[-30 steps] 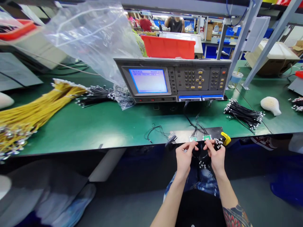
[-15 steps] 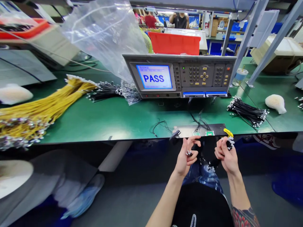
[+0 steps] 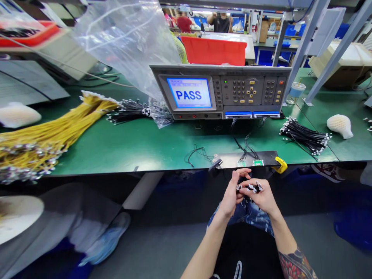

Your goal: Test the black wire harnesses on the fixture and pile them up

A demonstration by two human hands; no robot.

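My two hands meet just in front of the table edge, above my lap. My right hand (image 3: 265, 197) is closed around a bunch of black cables with white connectors (image 3: 252, 188), whose ends stick out past the fingers. Against it, my left hand (image 3: 231, 195) pinches white-ended cable tips between thumb and fingers, its index finger stretched upward. How many cables each hand grips is hidden. Just beyond the fingers, two small green circuit boards (image 3: 257, 162) sit on a dark strip (image 3: 228, 159) at the edge, wired toward the tester (image 3: 223, 93), whose screen reads PASS.
A yellow clamp (image 3: 280, 165) and a black clamp (image 3: 215, 165) grip the strip's ends. Black cable bundles (image 3: 305, 136) lie right, yellow cable bundles (image 3: 58, 133) left. Loose black wires (image 3: 197, 154) rest near the edge. A drink cup (image 3: 297, 91) stands behind; another person's leg (image 3: 78, 217) is at left.
My right hand has moved left from beside the yellow clamp, bringing its cables to my left hand. My left hand has shifted slightly right. The screen still reads PASS.
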